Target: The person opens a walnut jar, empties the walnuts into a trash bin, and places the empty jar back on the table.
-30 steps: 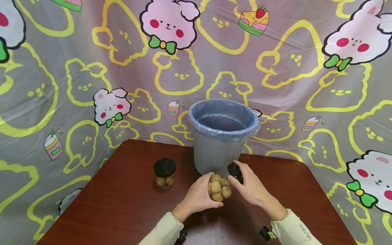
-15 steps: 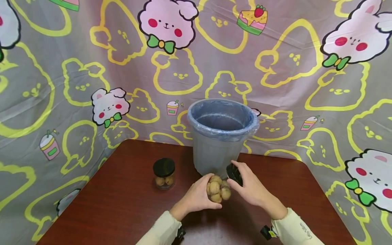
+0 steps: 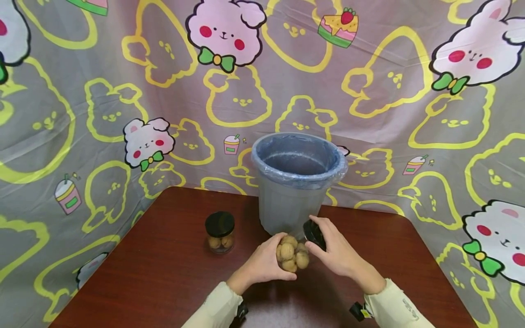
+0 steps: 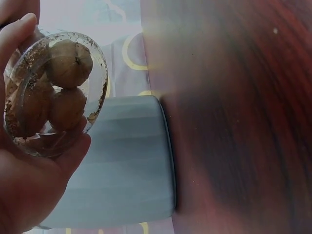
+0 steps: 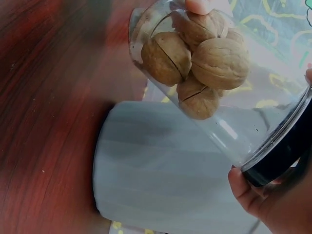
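A clear jar with several walnuts in it is held tilted above the table, in front of the bin. My left hand grips it round its base end, where the walnuts have gathered. At the other end, on the right, is a black lid, held by my right hand with fingers and thumb about its rim. In the right wrist view the lid sits on the jar's mouth; whether it is screwed tight cannot be seen. The left wrist view shows the jar's round base and crumbs inside it.
A second jar with a black lid and walnuts stands upright on the table to the left. Behind the hands stands a grey bin with a blue liner. The brown table ends at a patterned cloth.
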